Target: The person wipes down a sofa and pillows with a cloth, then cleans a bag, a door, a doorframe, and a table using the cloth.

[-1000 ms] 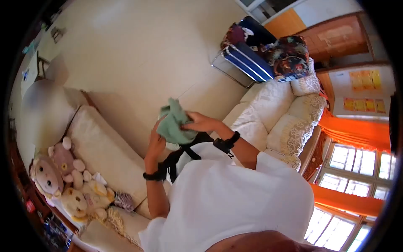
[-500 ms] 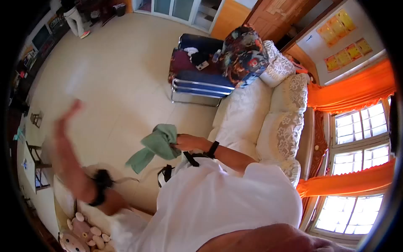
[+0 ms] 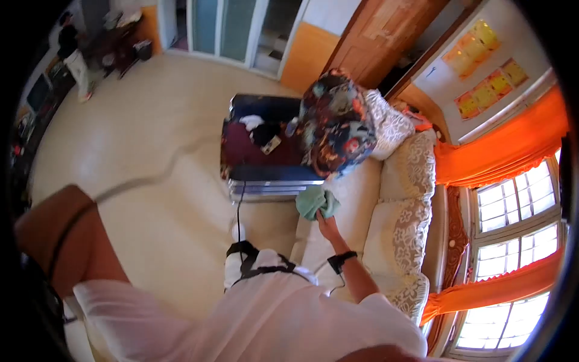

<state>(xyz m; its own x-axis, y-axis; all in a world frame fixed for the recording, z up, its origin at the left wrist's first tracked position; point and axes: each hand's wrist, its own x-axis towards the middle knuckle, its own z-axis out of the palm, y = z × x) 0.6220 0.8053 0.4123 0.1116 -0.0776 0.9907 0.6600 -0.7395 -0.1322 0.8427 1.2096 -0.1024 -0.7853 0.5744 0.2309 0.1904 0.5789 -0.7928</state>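
Note:
My right hand (image 3: pixel 327 225) is closed on a bunched green cloth (image 3: pixel 315 203), held out over the seat of the cream sofa (image 3: pixel 350 196). A black band (image 3: pixel 342 261) circles that wrist. My left arm (image 3: pixel 78 235) is bent and raised close to the camera at the left edge; its hand lies out of view. A dark cable (image 3: pixel 145 180) runs blurred past this arm. Just beyond the cloth stands a dark blue folding seat (image 3: pixel 271 173) with a metal frame. A white cloth (image 3: pixel 251 122), a black cloth (image 3: pixel 263 133) and a bottle (image 3: pixel 292 127) rest on it.
A dark patterned bundle (image 3: pixel 338 120) leans between the folding seat and the sofa. Orange curtains (image 3: pixel 500 142) hang by the windows on the right. Another person (image 3: pixel 73 57) stands at the far left, near a bin (image 3: pixel 143 49). Sliding glass doors (image 3: pixel 232 30) are at the back.
My right hand has carried the green cloth to the right, over the sofa, and it is bunched more tightly. My left arm has come up close to the camera, its hand leaving view.

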